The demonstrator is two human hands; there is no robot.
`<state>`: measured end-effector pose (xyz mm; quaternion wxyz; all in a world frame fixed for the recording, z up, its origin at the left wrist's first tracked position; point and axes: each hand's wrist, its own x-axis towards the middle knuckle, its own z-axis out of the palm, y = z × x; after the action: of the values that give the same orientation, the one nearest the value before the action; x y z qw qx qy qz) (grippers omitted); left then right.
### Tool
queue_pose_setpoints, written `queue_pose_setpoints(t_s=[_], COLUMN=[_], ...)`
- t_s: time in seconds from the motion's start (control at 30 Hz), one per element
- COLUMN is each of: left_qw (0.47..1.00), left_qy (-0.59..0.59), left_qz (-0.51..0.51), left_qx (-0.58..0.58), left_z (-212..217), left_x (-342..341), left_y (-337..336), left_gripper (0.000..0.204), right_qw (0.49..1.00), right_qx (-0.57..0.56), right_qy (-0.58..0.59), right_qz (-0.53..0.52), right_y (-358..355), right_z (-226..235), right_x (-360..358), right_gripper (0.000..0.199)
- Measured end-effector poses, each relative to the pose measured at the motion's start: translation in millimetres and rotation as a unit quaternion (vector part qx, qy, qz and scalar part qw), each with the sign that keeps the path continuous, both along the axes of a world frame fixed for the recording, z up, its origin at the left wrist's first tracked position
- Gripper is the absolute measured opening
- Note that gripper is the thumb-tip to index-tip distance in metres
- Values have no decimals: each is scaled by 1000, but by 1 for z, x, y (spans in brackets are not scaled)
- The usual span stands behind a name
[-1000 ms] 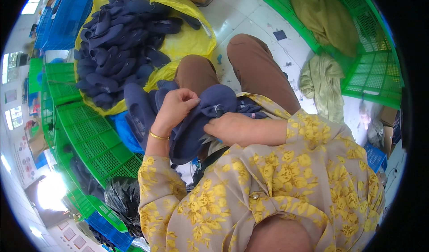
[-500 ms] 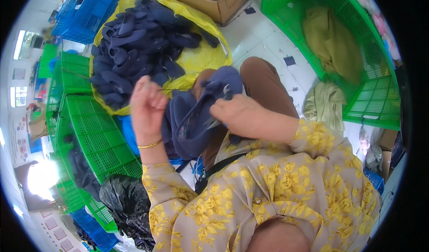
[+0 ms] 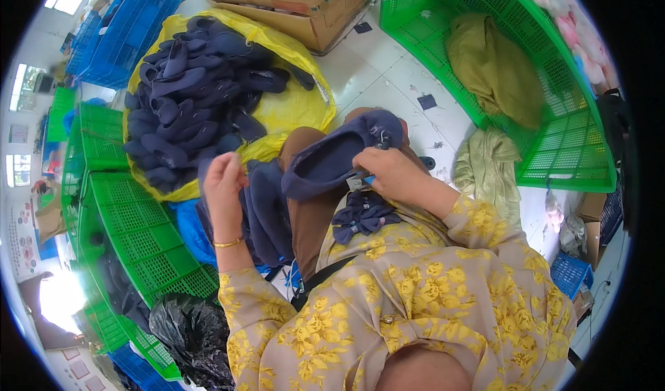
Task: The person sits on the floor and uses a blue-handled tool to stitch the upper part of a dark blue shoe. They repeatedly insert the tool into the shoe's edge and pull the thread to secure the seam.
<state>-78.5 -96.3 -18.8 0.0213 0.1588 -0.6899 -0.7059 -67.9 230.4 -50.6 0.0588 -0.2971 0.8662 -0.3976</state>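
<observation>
A navy fabric slipper point(image 3: 322, 161) lies tilted across my knees, its opening up and its toe toward the right. Bunched fabric like a bow sits on the toe. My right hand point(image 3: 393, 173) is closed on its near side, with a small metal tool, perhaps scissors, partly hidden in the fingers. To the left, my left hand point(image 3: 226, 176) is raised with its fingers pinched; what they hold, if anything, is too small to make out. Several navy fabric bows point(image 3: 361, 218) rest in my lap. Beside my left wrist, more navy slippers point(image 3: 267, 214) stand packed together.
A yellow sack point(image 3: 305, 107) heaped with navy slippers point(image 3: 197, 93) stands ahead on the left. Green crates point(image 3: 138, 218) line the left side; a larger green crate point(image 3: 568, 152) holding olive cloth point(image 3: 495, 69) is at right. A cardboard box point(image 3: 291, 17) stands at the back.
The slipper has turned and shifted: its opening now shows and its toe points right. The bows in my lap have come into view. My left hand stays raised and pinched.
</observation>
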Motion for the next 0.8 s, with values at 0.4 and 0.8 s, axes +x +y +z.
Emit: queue_pose_setpoints(t_s=[0.4, 0.8], left_qw=[803, 932], left_qy=[120, -118], left_qz=[-389, -247], left_qx=[-435, 238], left_z=[-20, -10], left_x=[-58, -31], left_y=[130, 82], left_gripper=[14, 9], right_qw=[999, 993], right_qx=[18, -7], right_qy=[5, -32], right_qz=[48, 110], right_y=[8, 1], right_z=[0, 2], right_x=[4, 10], right_gripper=[34, 35])
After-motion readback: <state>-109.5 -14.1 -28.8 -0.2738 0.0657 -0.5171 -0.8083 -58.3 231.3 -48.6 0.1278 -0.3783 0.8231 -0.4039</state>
